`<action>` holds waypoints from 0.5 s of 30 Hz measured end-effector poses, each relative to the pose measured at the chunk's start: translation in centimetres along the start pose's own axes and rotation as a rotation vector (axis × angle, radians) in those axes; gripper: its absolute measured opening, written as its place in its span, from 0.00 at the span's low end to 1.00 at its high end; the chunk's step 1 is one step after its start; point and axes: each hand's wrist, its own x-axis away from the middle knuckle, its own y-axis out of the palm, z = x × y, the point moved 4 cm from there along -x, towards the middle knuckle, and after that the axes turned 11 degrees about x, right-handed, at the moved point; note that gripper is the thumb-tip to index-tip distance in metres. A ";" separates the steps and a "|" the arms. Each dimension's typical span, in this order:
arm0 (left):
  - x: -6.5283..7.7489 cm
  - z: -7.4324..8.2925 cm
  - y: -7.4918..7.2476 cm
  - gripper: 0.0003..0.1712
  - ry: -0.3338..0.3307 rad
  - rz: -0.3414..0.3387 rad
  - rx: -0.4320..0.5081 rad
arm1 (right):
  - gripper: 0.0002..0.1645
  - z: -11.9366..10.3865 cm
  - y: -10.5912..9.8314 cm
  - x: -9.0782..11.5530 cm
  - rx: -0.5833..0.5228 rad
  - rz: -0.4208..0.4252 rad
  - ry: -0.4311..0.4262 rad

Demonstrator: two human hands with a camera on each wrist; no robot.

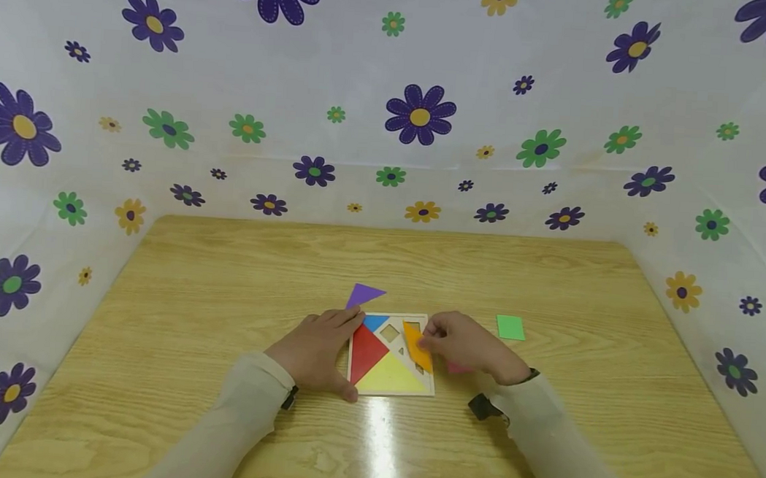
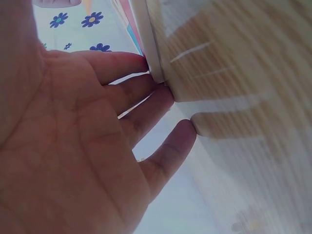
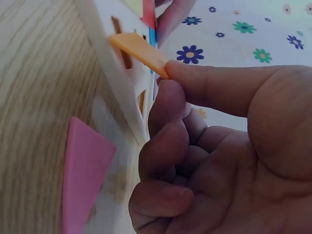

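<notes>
The right hand (image 1: 467, 344) is pinching the orange piece (image 1: 419, 354), which is tilting over the board's (image 1: 396, 321) right side, just left of that hand, its long axis running far-left to near-right; the left hand (image 1: 319, 346), farther off, is spreading along the left edge.

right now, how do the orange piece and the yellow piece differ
The orange piece is pinched by the right hand; the yellow piece has no hand holding it.
The orange piece is tilted over the board, while the yellow piece lies flat in it.
The yellow piece is a triangle and looks larger than the orange piece.
Both are flat and straight-edged.
</notes>
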 end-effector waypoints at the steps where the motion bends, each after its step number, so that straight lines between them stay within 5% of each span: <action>1: 0.0 0.0 0.0 0.74 0.000 0.001 -0.002 | 0.10 0.0 0.0 0.0 0.012 0.002 0.012; 15: -0.1 -0.2 0.1 0.75 0.006 0.008 -0.008 | 0.18 -0.5 0.3 0.7 0.158 -0.022 0.015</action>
